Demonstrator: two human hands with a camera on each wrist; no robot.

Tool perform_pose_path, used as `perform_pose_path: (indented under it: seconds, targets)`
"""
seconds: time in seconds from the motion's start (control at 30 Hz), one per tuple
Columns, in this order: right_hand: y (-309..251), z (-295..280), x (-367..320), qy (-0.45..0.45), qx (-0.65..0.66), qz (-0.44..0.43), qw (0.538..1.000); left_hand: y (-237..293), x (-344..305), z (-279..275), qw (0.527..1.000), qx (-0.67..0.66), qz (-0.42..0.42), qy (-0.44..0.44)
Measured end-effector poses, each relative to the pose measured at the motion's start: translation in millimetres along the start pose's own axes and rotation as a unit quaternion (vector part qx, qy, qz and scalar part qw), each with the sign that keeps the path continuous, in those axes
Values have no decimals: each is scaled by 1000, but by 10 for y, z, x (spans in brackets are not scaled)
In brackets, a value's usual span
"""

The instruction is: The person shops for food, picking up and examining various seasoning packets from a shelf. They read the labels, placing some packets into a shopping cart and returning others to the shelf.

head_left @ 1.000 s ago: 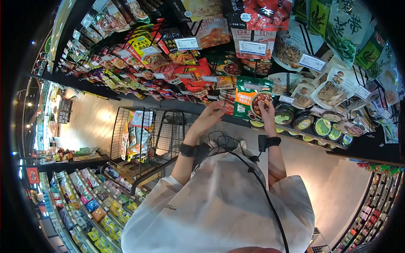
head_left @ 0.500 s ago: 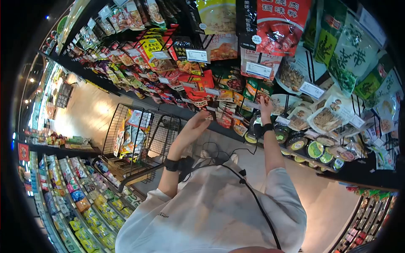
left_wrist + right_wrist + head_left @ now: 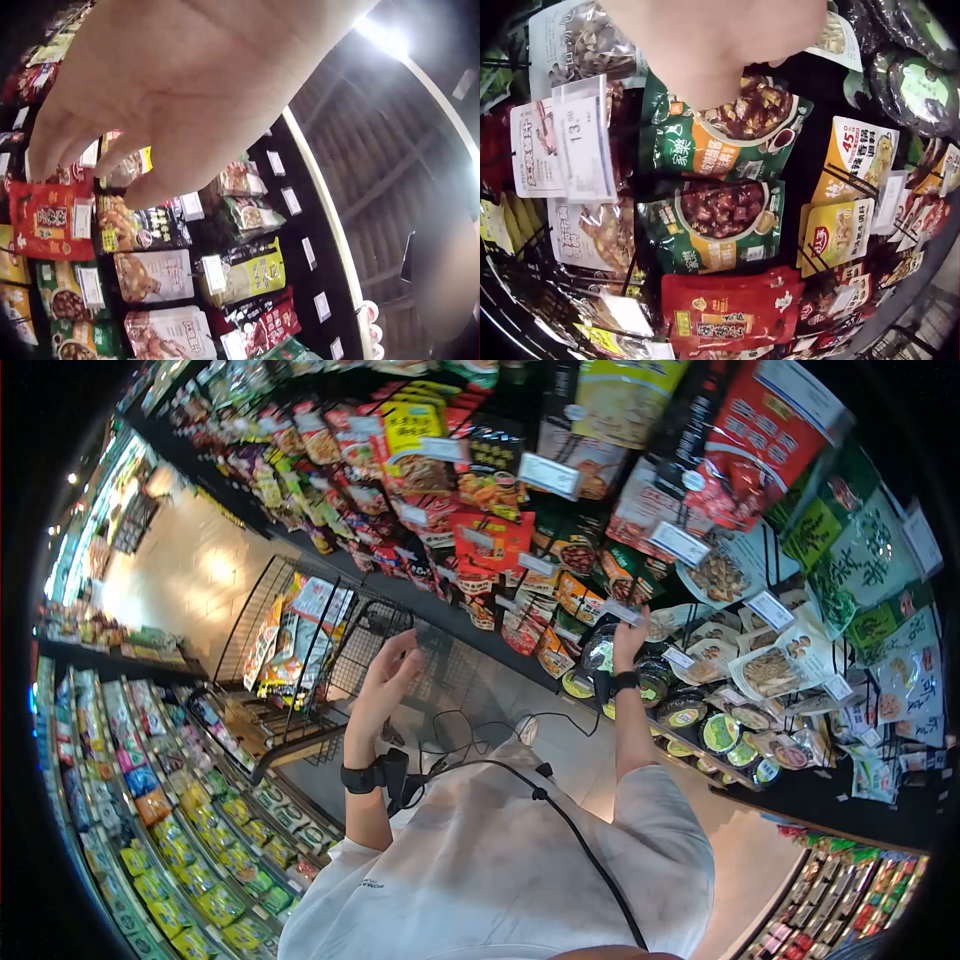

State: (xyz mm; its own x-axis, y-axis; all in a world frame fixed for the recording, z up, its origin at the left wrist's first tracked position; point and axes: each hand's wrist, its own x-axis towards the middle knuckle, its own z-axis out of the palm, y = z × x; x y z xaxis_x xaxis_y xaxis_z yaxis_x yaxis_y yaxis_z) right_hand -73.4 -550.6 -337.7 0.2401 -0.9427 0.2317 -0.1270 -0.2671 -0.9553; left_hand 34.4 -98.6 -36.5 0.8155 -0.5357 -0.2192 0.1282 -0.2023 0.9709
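Among the hanging packets, my right hand [image 3: 629, 640] is at a green packet [image 3: 622, 578] with a meat picture. In the right wrist view, the hand [image 3: 716, 45] covers the upper part of this green packet [image 3: 727, 142], a fingertip lying over its front; how the other fingers lie is partly hidden. A similar green packet [image 3: 724, 225] hangs beside it, above a red packet [image 3: 731, 311]. My left hand [image 3: 385, 685] hovers beside the cart, fingers loosely bent and holding nothing. The left wrist view shows its palm [image 3: 172, 90] before the shelf packets.
A wire shopping cart [image 3: 262, 622] with several packets [image 3: 305, 635] in it stands at the left. Black round packages [image 3: 655, 678] line the lower shelf below my right hand. Stocked shelves [image 3: 170, 800] run along the lower left. A cable [image 3: 590, 860] crosses the shirt.
The green packet, held out before the shelf one second ago, is now up among the hanging ones with my right hand at it. My left hand has drawn away from the shelf, leftward.
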Motion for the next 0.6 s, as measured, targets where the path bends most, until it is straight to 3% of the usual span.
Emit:
perform_pose_path:
  seconds: [0.1,0.17,0.23,0.27,0.3,0.33,0.37,0.4,0.43,0.57,0.6]
  targets:
    - [-168,-82,-430,29,-33,78,996,-2,-263,-419,999,-11,-23,41]
    - [84,-66,-784,-11,-38,80,996,-112,-490,-746,997,2,26,68]
    - [503,26,-1193,-103,-98,10,990,-260,-745,-1179,995,19,49,90]
    - [198,198,-1528,-129,2,132,983,-336,-877,-1366,993,-15,56,106]
    - [-89,287,-1859,-154,87,258,950,-358,-1024,-1569,991,-10,57,118]
    - [154,356,-1956,-326,74,258,906,-360,-1205,-1753,989,-20,45,136]
    - [1213,578,-1964,-501,395,227,736,-380,-1344,-1961,987,-28,38,153]
    - [525,755,-2364,-449,220,265,824,-465,-1444,-2177,981,-32,52,186]
    - [-226,944,-2770,-399,48,324,857,-592,-1548,-2377,975,-35,63,211]
    - [-1249,1409,-3543,-484,96,299,817,-1149,-1889,-3176,954,-38,69,288]
    - [-1410,1506,-3615,-489,105,290,816,-1068,-2004,-3313,945,-31,60,321]
